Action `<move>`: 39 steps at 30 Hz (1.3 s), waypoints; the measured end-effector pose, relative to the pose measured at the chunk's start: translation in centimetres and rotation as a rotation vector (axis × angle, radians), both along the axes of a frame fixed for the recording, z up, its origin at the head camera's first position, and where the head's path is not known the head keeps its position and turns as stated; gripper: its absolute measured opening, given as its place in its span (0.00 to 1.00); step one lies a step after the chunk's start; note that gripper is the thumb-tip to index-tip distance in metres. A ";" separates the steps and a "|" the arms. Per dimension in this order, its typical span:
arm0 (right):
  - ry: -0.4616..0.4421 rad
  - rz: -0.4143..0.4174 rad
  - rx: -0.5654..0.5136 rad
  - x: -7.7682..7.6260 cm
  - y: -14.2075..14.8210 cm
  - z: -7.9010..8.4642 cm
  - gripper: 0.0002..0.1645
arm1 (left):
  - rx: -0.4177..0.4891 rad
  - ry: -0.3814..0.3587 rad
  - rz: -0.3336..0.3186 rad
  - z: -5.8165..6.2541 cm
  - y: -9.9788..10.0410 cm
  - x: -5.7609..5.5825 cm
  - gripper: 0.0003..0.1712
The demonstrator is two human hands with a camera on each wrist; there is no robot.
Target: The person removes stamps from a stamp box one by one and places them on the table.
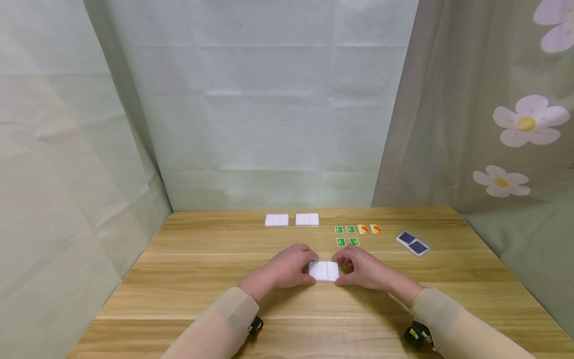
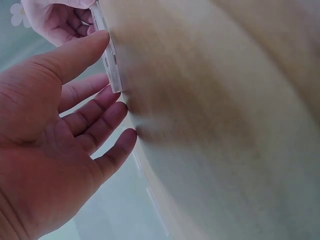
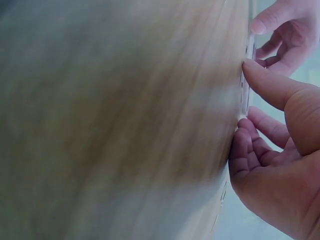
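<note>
My left hand (image 1: pixel 290 267) and right hand (image 1: pixel 364 268) grip a flat clear-edged case (image 1: pixel 324 270) from its two ends, low over the wooden table. White panels, split by a thin line, fill its top. In the left wrist view, the left thumb lies on the near long edge of the case (image 2: pixel 114 75) while the other fingers reach round its far side. The right wrist view shows the right thumb on the near edge of the case (image 3: pixel 245 95), with the index finger behind and the other fingers curled by the tabletop.
Two similar white cases (image 1: pixel 276 220) lie at the back of the table (image 1: pixel 188 279). Right of them are several small green cards (image 1: pixel 341 242) and two orange cards (image 1: pixel 375 229). A case with two dark blue squares (image 1: pixel 412 244) lies further right. Curtains surround the table.
</note>
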State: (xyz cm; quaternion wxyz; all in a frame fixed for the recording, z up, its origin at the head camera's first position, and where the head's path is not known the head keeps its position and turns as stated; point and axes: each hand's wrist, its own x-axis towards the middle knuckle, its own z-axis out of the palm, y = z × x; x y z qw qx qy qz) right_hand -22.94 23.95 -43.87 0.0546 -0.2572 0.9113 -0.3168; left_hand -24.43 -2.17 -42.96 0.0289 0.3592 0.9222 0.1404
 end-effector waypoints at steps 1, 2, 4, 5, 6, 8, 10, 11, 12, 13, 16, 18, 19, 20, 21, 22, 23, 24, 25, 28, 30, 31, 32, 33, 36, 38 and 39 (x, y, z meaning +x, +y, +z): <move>0.000 0.000 0.001 0.0 0.0 0.0 0.26 | -0.001 0.001 -0.001 0.0 0.0 0.0 0.29; 0.000 0.000 0.005 0.1 0.0 0.0 0.26 | -0.001 0.002 -0.002 0.0 0.0 0.1 0.29; 0.006 0.006 0.011 0.2 0.0 0.0 0.27 | -0.007 0.008 -0.001 0.0 0.0 0.3 0.29; 0.010 0.010 0.012 0.3 0.0 0.0 0.28 | -0.012 0.012 0.002 0.0 0.0 0.4 0.30; 0.018 0.015 0.014 0.4 0.1 0.1 0.29 | -0.018 0.019 0.004 0.1 0.1 0.6 0.30; 0.038 0.026 0.022 0.7 0.3 0.2 0.32 | -0.039 0.043 0.006 0.3 0.2 1.2 0.31; 0.062 0.029 0.036 1.2 0.5 0.4 0.36 | -0.076 0.077 0.001 0.5 0.3 1.9 0.32; 0.076 0.029 0.049 1.4 0.6 0.5 0.37 | -0.093 0.097 -0.006 0.6 0.4 2.3 0.32; 0.093 0.029 0.063 1.7 0.7 0.6 0.37 | -0.110 0.116 -0.014 0.7 0.6 2.6 0.33; 0.104 0.027 0.078 1.9 0.8 0.6 0.37 | -0.126 0.134 -0.023 0.7 0.6 3.0 0.33; 0.131 0.022 0.123 2.9 1.1 0.7 0.35 | -0.165 0.172 -0.043 0.7 0.8 4.0 0.35; 0.150 0.030 0.150 3.5 1.2 0.6 0.34 | -0.180 0.187 -0.052 0.5 0.8 4.7 0.36; 0.150 0.030 0.161 3.8 1.2 0.5 0.34 | -0.183 0.192 -0.055 0.5 0.8 5.0 0.36; 0.158 0.037 0.170 4.1 1.3 0.5 0.35 | -0.188 0.200 -0.058 0.4 0.7 5.2 0.36; 0.164 0.044 0.177 4.3 1.3 0.4 0.35 | -0.195 0.209 -0.063 0.3 0.7 5.4 0.35; 0.170 0.051 0.183 4.6 1.3 0.4 0.35 | -0.198 0.218 -0.068 0.2 0.6 5.6 0.35; 0.173 0.053 0.189 4.8 1.3 0.3 0.36 | -0.202 0.225 -0.072 0.2 0.5 5.7 0.34; 0.176 0.057 0.192 5.1 1.3 0.3 0.37 | -0.206 0.228 -0.074 0.1 0.5 5.8 0.34; 0.174 0.059 0.193 5.2 1.3 0.3 0.37 | -0.211 0.234 -0.078 0.1 0.4 5.9 0.34; 0.172 0.062 0.190 5.6 1.2 0.2 0.38 | -0.221 0.236 -0.081 0.0 0.2 6.1 0.35; 0.170 0.063 0.190 5.7 1.2 0.1 0.38 | -0.219 0.232 -0.079 0.0 0.2 6.2 0.35; 0.170 0.064 0.191 5.7 1.1 0.1 0.38 | -0.216 0.230 -0.077 0.0 0.1 6.2 0.35; 0.171 0.065 0.194 5.6 1.0 0.1 0.38 | -0.214 0.224 -0.075 0.0 0.0 6.2 0.35; 0.174 0.067 0.198 5.6 0.8 0.1 0.38 | -0.215 0.221 -0.072 0.0 0.0 6.2 0.35; 0.178 0.073 0.205 5.3 0.3 0.2 0.37 | -0.215 0.214 -0.060 0.0 -0.3 5.9 0.35; 0.180 0.074 0.208 5.1 -0.2 0.3 0.37 | -0.209 0.204 -0.048 0.0 -0.6 5.7 0.35; 0.179 0.075 0.209 4.9 -0.4 0.4 0.37 | -0.206 0.201 -0.043 0.0 -0.8 5.5 0.35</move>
